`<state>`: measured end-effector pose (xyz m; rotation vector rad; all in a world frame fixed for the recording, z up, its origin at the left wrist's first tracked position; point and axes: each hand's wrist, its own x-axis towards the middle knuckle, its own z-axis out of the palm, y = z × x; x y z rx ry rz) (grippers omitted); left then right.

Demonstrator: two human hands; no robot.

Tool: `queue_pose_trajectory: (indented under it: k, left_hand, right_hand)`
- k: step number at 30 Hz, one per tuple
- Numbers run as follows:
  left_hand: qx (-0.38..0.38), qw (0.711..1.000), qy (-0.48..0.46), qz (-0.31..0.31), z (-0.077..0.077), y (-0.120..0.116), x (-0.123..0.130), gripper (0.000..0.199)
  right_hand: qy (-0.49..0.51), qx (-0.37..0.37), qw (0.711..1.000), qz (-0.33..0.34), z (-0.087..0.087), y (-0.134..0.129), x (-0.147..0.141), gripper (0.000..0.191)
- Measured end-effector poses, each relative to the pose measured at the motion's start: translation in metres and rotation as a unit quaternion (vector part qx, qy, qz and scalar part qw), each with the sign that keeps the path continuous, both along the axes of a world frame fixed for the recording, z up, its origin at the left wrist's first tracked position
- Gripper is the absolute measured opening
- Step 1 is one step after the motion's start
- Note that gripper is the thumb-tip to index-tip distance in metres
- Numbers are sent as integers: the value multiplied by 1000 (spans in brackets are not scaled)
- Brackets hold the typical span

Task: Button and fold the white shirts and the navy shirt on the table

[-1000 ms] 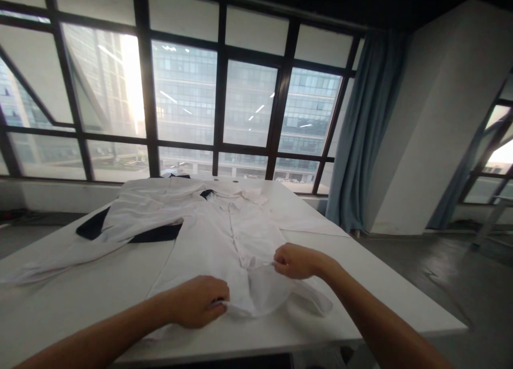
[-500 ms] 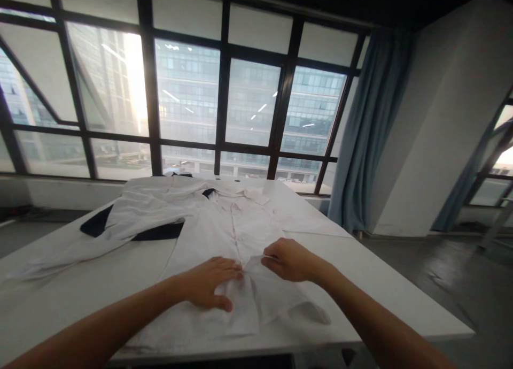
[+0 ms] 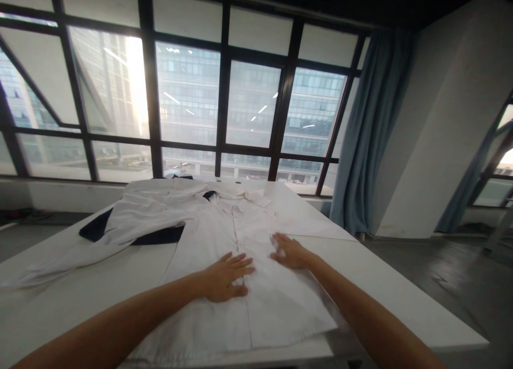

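Note:
A white long-sleeved shirt (image 3: 276, 299) lies spread on a white table, its collar toward the window and its hem near the table's front edge. The front opening runs down the middle. My left hand (image 3: 224, 277) rests flat on the shirt beside that opening, fingers spread. To its right, my right hand (image 3: 292, 250) is on the other front panel, fingers apart and slightly blurred, with nothing visibly gripped. One sleeve (image 3: 72, 256) stretches out to the left over the tabletop.
Dark navy cloth (image 3: 158, 235) shows from under the shirt on the left. The white table (image 3: 396, 289) extends to the right, its front edge close to me. Windows (image 3: 252, 101) stand behind it, with a blue curtain (image 3: 360, 144) at the right.
My right hand has moved slightly away and right, and its pinch on the shirt's front panel has opened. That panel, folded and lifted before, now lies flatter. My left hand has shifted slightly right.

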<state>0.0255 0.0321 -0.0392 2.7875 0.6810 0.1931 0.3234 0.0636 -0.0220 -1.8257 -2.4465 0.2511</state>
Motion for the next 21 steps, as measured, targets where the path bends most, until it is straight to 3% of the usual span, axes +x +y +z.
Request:
queue_pose_trajectory:
  k: [3,5,7,9,11,15,18,21]
  left_hand:
    - [-14,1000,7,-3,-7,-5,1,70]
    - [-34,999,-3,-14,-6,-2,0,69]
    - [-63,997,-46,4,-1,10,-4,61]
    - [-53,988,-117,83,8,34,-16,53]
    - [22,963,-166,211,20,67,-38,49]
    - [128,885,-83,441,43,133,-106,38]
    - [129,839,1,529,53,163,-158,27]
    - [112,844,-6,524,58,179,-191,21]
  right_hand:
    - [-24,-36,999,-9,-16,-1,8,80]
    - [-26,-62,998,16,-9,3,15,86]
    - [-14,-51,998,23,4,14,20,77]
    - [-3,4,1000,-6,16,28,22,60]
    - [-7,52,998,-35,21,40,16,52]
    - [-22,87,996,-6,16,52,-11,43]
    - [-30,103,994,-11,5,52,-34,39]
    - [-15,142,990,-23,-9,49,-48,36]
